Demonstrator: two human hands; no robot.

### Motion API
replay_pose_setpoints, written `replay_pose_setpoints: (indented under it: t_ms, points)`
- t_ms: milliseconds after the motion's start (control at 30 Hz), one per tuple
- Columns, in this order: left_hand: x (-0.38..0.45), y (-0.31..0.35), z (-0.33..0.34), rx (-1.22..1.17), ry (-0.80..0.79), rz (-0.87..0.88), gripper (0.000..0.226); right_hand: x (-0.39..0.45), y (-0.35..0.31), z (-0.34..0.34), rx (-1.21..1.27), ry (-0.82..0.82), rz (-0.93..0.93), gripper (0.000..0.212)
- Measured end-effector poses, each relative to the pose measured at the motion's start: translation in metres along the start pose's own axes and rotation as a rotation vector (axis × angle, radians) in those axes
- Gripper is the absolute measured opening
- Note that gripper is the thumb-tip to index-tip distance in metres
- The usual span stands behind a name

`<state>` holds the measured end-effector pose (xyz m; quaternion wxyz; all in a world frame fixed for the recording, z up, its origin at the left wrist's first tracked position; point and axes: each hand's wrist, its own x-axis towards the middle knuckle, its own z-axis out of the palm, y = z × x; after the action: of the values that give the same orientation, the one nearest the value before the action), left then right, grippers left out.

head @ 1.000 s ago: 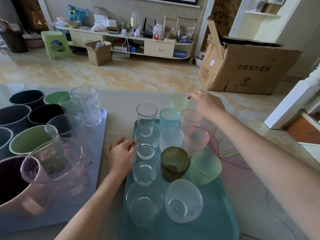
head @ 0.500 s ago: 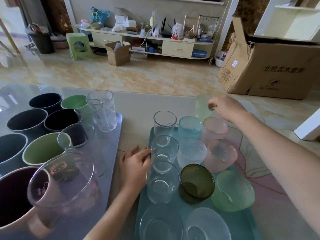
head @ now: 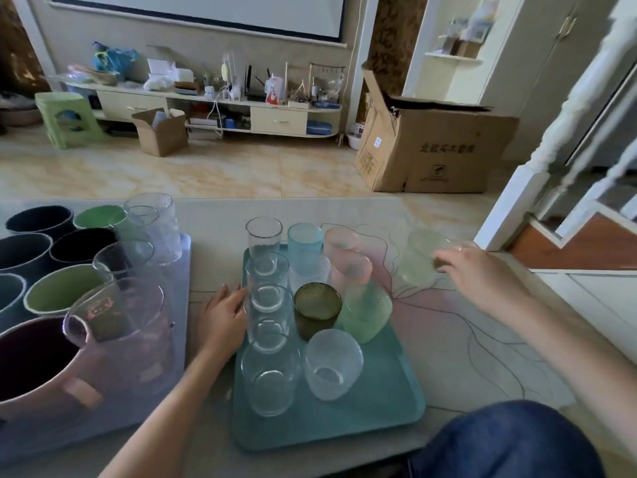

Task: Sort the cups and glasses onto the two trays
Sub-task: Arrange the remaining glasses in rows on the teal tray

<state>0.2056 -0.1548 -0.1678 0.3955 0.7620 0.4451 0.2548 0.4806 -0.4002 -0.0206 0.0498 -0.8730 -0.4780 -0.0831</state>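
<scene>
Glasses fill the teal tray (head: 379, 401) at centre of the bench (head: 213, 215): clear tumblers in a column down its left side, e.g. the far clear glass (head: 263, 238) and the nearest clear glass (head: 269, 381); a blue glass (head: 305, 244) and a pink glass (head: 351, 274) at the far end, a dark olive glass (head: 317, 310) in the middle, a green frosted glass (head: 367, 313) just right of it, a white frosted glass (head: 332, 363) nearer the person. Near right corner of tray is bare.

Left hand (head: 222, 315) rests on the bench w/ fingers (head: 238, 294) spread loosely, tips touching the tray's left edge beside the clear column; holding nothing.

Right hand (head: 482, 281) is out to the right, off the tray, fingers wrapped round a pale green glass (head: 418, 258). Glass is blurred; can't tell if it's touching the bench or lifted.

Lilac tray (head: 181, 305) on the left carries cups: dark cups (head: 41, 219) and green cups (head: 62, 291) at the back, a pink-rimmed mug (head: 38, 374) nearest, plus several clear tall glasses incl. a tinted printed glass (head: 120, 322) and a ribbed clear glass (head: 155, 225).

Cardboard box (head: 441, 150) sits on the floor beyond.
</scene>
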Motion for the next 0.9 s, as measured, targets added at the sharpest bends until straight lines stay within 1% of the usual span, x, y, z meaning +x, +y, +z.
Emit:
replay_pose_setpoints:
  t_ms: [33,100,233,400,500,600,667,700,767,800,833,867,900]
  points:
    - [-0.003,-0.004,-0.001,0.023,-0.020,0.001,0.056,-0.021,-0.002,0.000,0.017,-0.016,0.002,0.015]
    - [-0.012,-0.007,-0.004,0.077,-0.056,0.026,0.051,-0.059,-0.009,0.004,0.045,-0.052,-0.017,0.014]
    - [-0.029,-0.008,-0.008,0.149,-0.055,0.115,0.041,-0.101,-0.036,0.015,0.132,-0.130,-0.123,0.014]
    - [-0.046,-0.012,-0.012,0.209,-0.053,0.122,0.042,-0.110,-0.066,0.031,0.092,-0.180,-0.231,0.024]
    - [-0.050,-0.014,-0.010,0.229,-0.045,0.140,0.042,-0.109,-0.072,0.037,0.073,-0.208,-0.254,0.023]
    - [-0.051,-0.014,-0.010,0.242,-0.032,0.155,0.042,-0.108,-0.071,0.034,0.119,-0.251,-0.265,0.022]
    - [-0.050,-0.017,-0.010,0.258,-0.022,0.159,0.042,-0.109,-0.069,0.028,0.261,-0.288,-0.220,0.025]
    - [-0.049,-0.018,-0.009,0.262,-0.020,0.163,0.042,-0.109,-0.067,0.025,0.341,-0.246,-0.183,0.022]
    - [-0.048,-0.020,-0.008,0.270,-0.015,0.172,0.041,-0.103,-0.062,0.022,0.457,-0.024,-0.062,0.010]
    - [-0.048,-0.020,-0.008,0.278,-0.011,0.177,0.041,-0.097,-0.057,0.025,0.472,0.086,0.016,0.011]
    - [-0.047,-0.021,-0.008,0.284,-0.006,0.183,0.040,-0.090,-0.052,0.030,0.453,0.130,0.106,0.015]
    - [-0.047,-0.021,-0.008,0.288,-0.005,0.189,0.040,-0.083,-0.048,0.038,0.398,0.084,0.187,0.017]
    - [-0.047,-0.022,-0.008,0.290,-0.003,0.190,0.040,-0.076,-0.045,0.051,0.316,-0.038,0.242,0.016]
